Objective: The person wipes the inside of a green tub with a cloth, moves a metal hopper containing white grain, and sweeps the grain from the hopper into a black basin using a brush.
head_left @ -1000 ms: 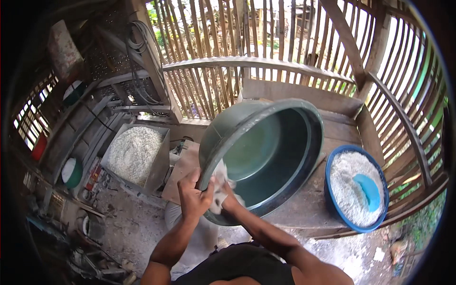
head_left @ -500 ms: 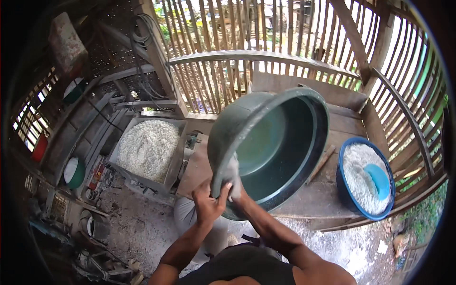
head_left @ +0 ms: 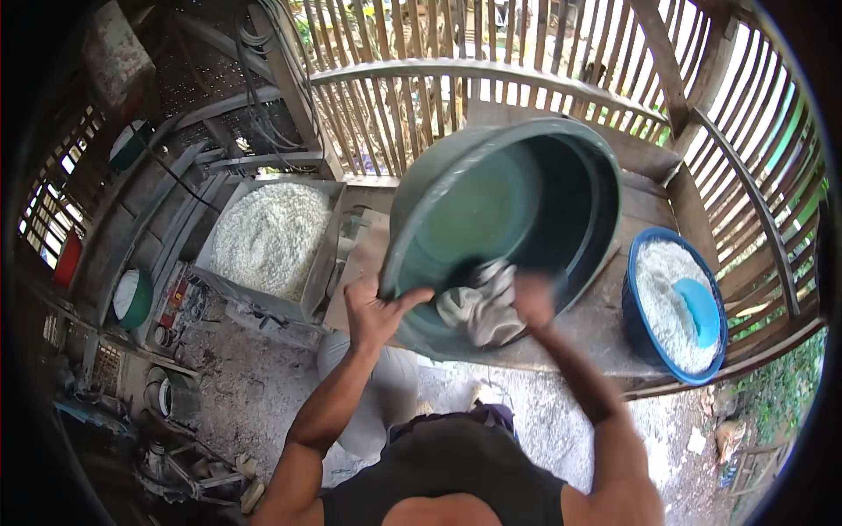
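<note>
A large dark green plastic tub (head_left: 474,206) is tipped up in front of me, its mouth facing me. My left hand (head_left: 373,311) grips the tub's near left rim, thumb on the inside and fingers round the outside. Inside the lower part of the tub is a crumpled pale grey cloth (head_left: 487,307). My right hand (head_left: 533,300), smeared by motion, holds the cloth at its right end. Some liquid-looking sheen or staining shows on the tub's bottom; which of these it is I cannot tell.
On the bench (head_left: 605,337) at right stands a blue basin (head_left: 633,329) of white, flour-like stuff with a light blue scoop (head_left: 697,311) in it. A square metal bin (head_left: 317,298) of white crumbs stands left. Slatted walls (head_left: 526,35) enclose the far side.
My right hand has moved from the tub's near left rim rightward across its inside, taking the cloth along. The tub has turned slightly, and my left hand stays at the rim.
</note>
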Demonstrator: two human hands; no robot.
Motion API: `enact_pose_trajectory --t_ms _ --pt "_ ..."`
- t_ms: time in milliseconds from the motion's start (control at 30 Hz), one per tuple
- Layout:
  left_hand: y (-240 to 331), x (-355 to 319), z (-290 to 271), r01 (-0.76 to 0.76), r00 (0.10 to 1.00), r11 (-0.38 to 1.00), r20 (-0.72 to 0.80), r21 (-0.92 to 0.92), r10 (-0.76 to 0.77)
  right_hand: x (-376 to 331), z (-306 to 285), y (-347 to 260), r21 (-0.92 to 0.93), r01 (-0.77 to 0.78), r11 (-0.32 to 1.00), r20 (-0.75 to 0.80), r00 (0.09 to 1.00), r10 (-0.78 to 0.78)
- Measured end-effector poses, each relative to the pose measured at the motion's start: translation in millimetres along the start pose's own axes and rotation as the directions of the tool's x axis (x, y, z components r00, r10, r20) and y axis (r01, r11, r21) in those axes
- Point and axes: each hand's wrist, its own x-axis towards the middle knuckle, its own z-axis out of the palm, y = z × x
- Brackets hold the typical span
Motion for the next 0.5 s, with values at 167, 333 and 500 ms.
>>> enact_pose_trajectory --t_ms 167,333,500 --pt "3 31 21 0.095 0.995 0.993 0.006 -0.069 -0.095 49 -176 51 -0.08 -0.052 0.995 -0.217 0.976 0.034" --pt "13 56 17 0.022 0.99 1.0 0.136 0.02 -0.024 101 -256 -7 -0.627 0.518 0.583 -0.368 0.462 -0.807" --pt "14 41 22 -0.085 0.983 0.99 0.171 0.112 0.065 98 -125 110 -0.424 0.161 0.891 -0.481 0.794 -0.372"
